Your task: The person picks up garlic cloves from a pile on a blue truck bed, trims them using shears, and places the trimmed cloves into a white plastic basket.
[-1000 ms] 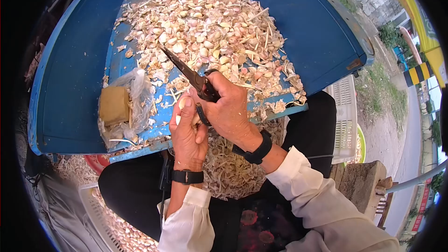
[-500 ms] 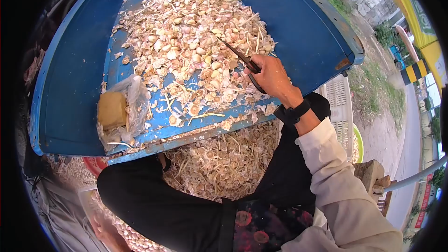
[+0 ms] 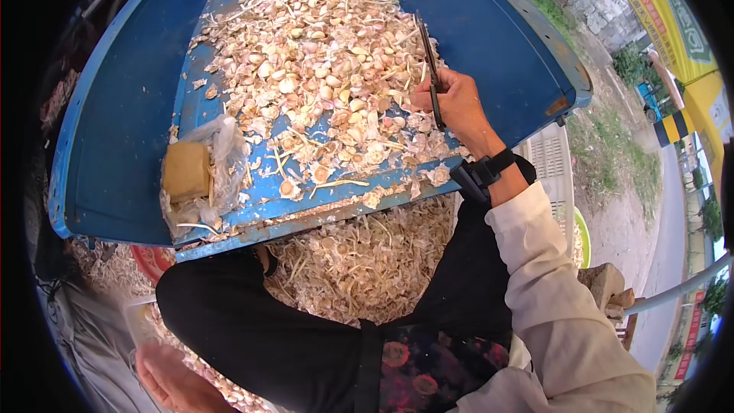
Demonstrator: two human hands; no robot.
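Note:
My right hand (image 3: 457, 107) grips a pair of dark scissors (image 3: 430, 61), its long narrow blades pointing toward the far side of the blue cart bed (image 3: 505, 38). Below and left of that hand spreads a heap of garlic cloves (image 3: 306, 61) mixed with papery skins and dry stems. At the lower left, my left hand (image 3: 180, 378) is smeared by motion beside a pale container (image 3: 139, 317) of garlic cloves (image 3: 206, 371). Its fingers are too blurred to show whether they hold anything.
A tan block (image 3: 186, 171) lies in a clear plastic bag (image 3: 225, 154) at the bed's near left corner. Garlic waste (image 3: 359, 260) is piled between my legs. To the right stand a white slatted crate (image 3: 552, 160) and a green-rimmed basin (image 3: 584, 237).
The scissors have swung from pointing up-left to nearly straight away from me, and my right hand has shifted slightly right. My left hand, blurred in both frames, has moved lower.

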